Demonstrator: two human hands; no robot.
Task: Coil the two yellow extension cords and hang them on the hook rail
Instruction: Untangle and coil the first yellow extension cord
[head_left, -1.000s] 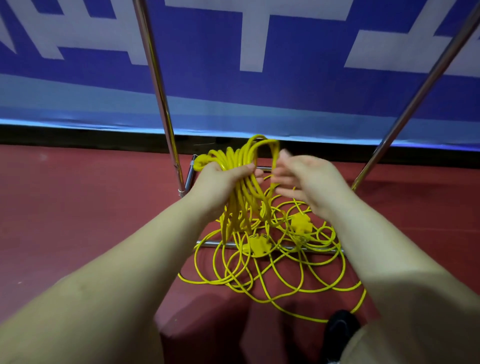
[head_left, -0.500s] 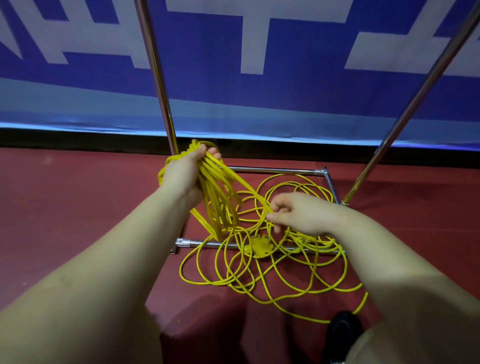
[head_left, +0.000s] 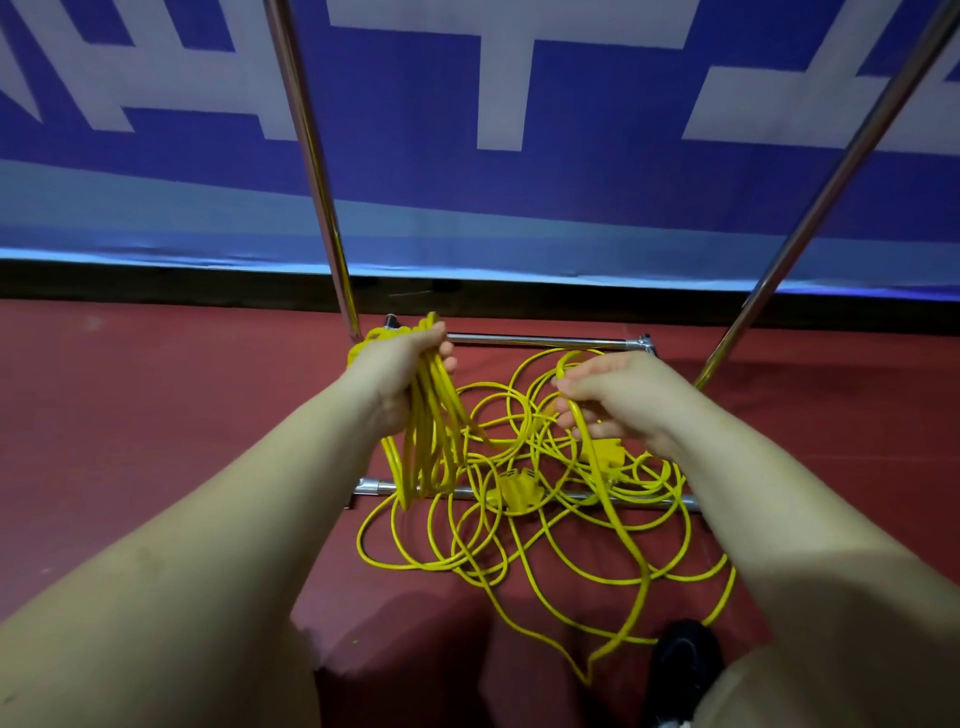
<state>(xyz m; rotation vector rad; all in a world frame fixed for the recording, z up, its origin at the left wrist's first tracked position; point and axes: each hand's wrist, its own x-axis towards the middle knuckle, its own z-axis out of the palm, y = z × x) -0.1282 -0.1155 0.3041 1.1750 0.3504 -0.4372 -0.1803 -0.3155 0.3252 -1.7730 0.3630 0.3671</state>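
Left hand (head_left: 400, 379) up high here, its grip wrapped tight around a thick bunch of gathered loops of thin yellow extension cord (head_left: 428, 441), fingers curled over the top of the bundle and the loops hanging straight down below the palm, their bottoms reaching the near chrome bar of the rack base (head_left: 582, 496). Over on the other side, the right hand (head_left: 618, 400) has a single strand of the same yellow cord pinched between thumb and fingers; that strand arches up over the fingertips and runs down past the wrist toward the viewer.

Below both hands, the loose yellow tangle (head_left: 519, 535) sprawls over the dark red floor (head_left: 156, 415) in wide overlapping rings, draped across the near bar and spilling toward the camera. Two yellow plastic plug blocks sit in the mess: one (head_left: 517, 488) lying right at the near bar, the other (head_left: 605, 452) just under the right wrist (which cord each belongs to, I cannot tell).

Two shiny metal uprights (head_left: 317, 171) rise from the base and lean out of view at the top. Behind them, a blue and white banner (head_left: 571, 182) fills the wall. A black shoe (head_left: 680, 670) pokes in at the bottom edge.
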